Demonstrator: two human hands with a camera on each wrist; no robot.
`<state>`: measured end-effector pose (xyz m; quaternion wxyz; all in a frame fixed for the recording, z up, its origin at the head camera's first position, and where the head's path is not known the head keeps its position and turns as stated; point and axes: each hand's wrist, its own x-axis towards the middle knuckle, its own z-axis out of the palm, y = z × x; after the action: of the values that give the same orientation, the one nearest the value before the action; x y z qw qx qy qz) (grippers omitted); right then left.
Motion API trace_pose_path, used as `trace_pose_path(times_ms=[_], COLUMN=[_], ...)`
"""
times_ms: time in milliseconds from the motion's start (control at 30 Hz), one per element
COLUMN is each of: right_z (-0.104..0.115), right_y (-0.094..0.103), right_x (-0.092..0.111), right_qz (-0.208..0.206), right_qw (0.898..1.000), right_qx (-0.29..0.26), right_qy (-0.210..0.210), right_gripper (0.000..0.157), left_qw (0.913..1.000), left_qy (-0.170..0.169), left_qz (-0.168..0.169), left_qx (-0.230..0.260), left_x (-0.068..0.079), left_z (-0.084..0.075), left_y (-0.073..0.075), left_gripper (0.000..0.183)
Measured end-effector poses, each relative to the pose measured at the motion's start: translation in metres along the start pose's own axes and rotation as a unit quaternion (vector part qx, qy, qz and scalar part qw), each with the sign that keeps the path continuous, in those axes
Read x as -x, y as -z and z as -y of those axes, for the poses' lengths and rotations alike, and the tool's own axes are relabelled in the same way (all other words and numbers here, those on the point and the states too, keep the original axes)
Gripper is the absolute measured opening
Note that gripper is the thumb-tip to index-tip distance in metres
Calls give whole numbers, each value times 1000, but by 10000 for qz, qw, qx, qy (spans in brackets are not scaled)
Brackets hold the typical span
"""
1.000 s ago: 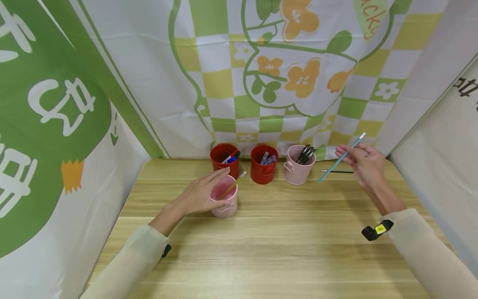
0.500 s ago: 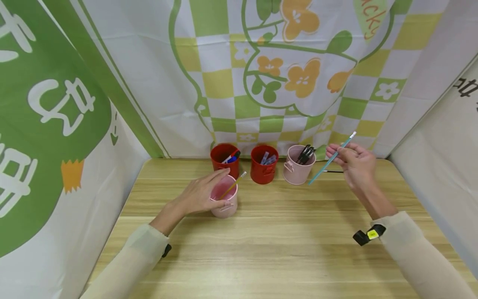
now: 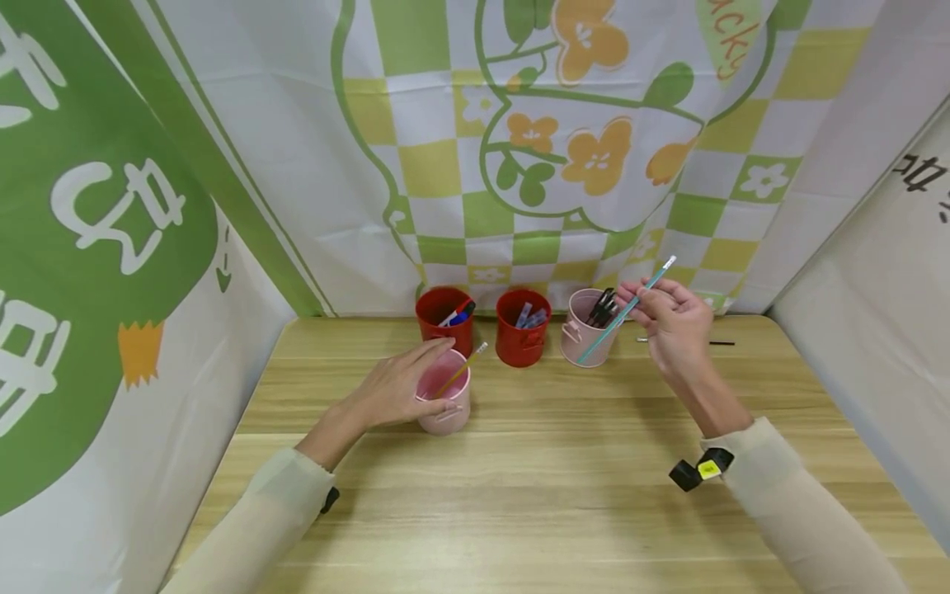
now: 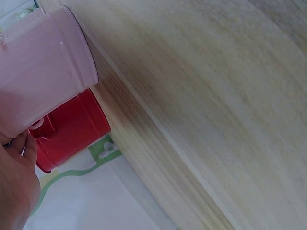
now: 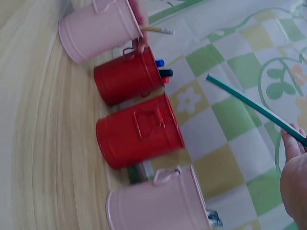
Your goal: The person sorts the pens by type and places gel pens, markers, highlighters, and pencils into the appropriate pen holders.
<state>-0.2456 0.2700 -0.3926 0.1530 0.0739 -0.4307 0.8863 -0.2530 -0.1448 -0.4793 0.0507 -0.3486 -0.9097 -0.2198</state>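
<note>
In the head view my left hand (image 3: 397,386) holds the near pink bucket (image 3: 445,419) at its rim, thumb on the front side and fingers over the back. A yellow pencil (image 3: 471,364) leans inside it, its eraser end above the rim. My right hand (image 3: 679,326) pinches a teal pencil (image 3: 613,327) near its white eraser end. The pencil slants down to the left and overlaps the right pink bucket (image 3: 577,346) in this view. In the right wrist view the teal pencil (image 5: 249,101) is raised off the table, beside the row of buckets.
Along the back stand a red bucket (image 3: 438,309) with markers, another red bucket (image 3: 519,346) with small pale blue sticks, and the right pink bucket with several black pens (image 3: 603,307). A black pencil (image 3: 722,343) lies on the wooden table (image 3: 564,495), partly behind my right hand. A printed cloth (image 3: 430,169) hangs behind.
My right hand has moved left with the teal pencil, from above the black pencil to beside the right pink bucket. My left hand has stayed on the near pink bucket.
</note>
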Motion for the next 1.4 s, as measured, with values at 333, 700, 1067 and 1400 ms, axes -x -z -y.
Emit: trace_pose_path(times_ms=[333, 700, 1067, 1400], right_z=[-17, -37, -63, -85], right_y=[-25, -50, -68, -77], right_x=[9, 20, 33, 43], right_qz=[40, 370, 551, 573], right_qw=[10000, 9990, 9984, 9982], right_qx=[56, 227, 69, 160], right_qy=[-7, 57, -101, -64], right_gripper=[9, 8, 12, 16], left_qw=[10000, 9999, 9992, 9993], left_qy=[87, -31, -199, -217], left_qz=[-16, -137, -304, -293], left_qx=[37, -74, -140, -93], left_x=[-1, -1, -3, -2], left_z=[0, 3, 3, 4], left_y=[-1, -3, -6, -6], left_gripper=[95, 96, 94, 93])
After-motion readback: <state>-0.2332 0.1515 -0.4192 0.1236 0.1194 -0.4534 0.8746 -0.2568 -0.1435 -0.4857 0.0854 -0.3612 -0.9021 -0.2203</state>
